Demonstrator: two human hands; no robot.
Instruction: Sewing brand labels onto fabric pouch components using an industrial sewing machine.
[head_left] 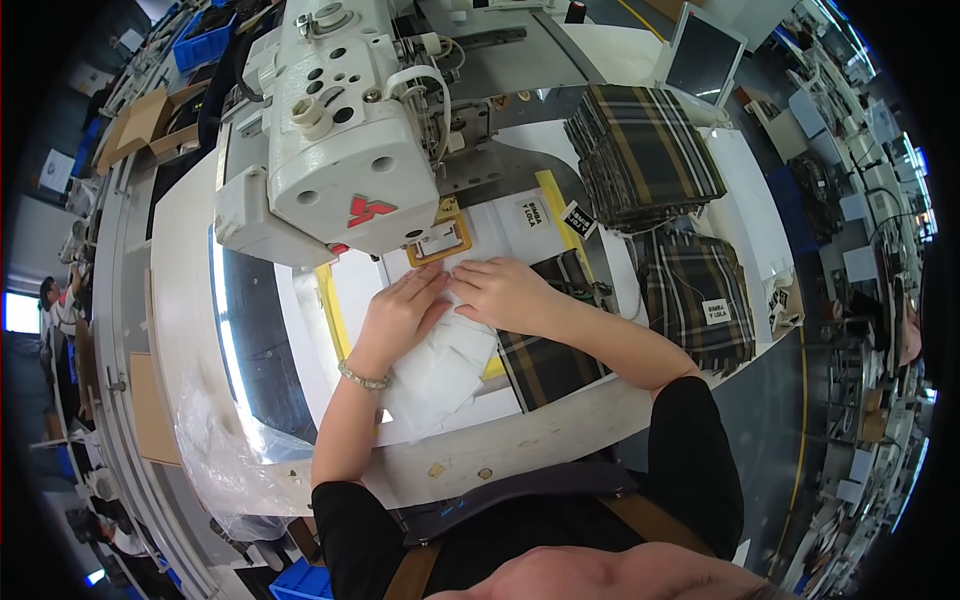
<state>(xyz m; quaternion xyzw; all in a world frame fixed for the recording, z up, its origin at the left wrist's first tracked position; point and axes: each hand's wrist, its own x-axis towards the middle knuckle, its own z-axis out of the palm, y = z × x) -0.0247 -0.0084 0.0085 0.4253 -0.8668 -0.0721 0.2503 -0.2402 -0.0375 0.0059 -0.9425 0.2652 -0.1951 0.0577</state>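
Observation:
Close together below the sewing machine (345,150), my two hands meet at the top edge of the thin white sheets (440,372). My left hand (402,308) has its fingers drawn together toward the thumb on the white material. Opposite it, my right hand (503,293) curls its fingertips down at the same edge; what lies under them is hidden. Just beyond the fingertips is an orange-brown clamp frame (463,234) with a white piece inside. Plaid fabric (555,370) lies partly beneath my right forearm. A white label strip (530,213) is beyond my right hand.
Folded plaid fabric is stacked high (650,160) at the far right, with another plaid pile (700,300) nearer. Yellow strips (565,215) edge the work area. Clear plastic (235,450) hangs over the front-left table edge. A screen (705,55) stands at the back right.

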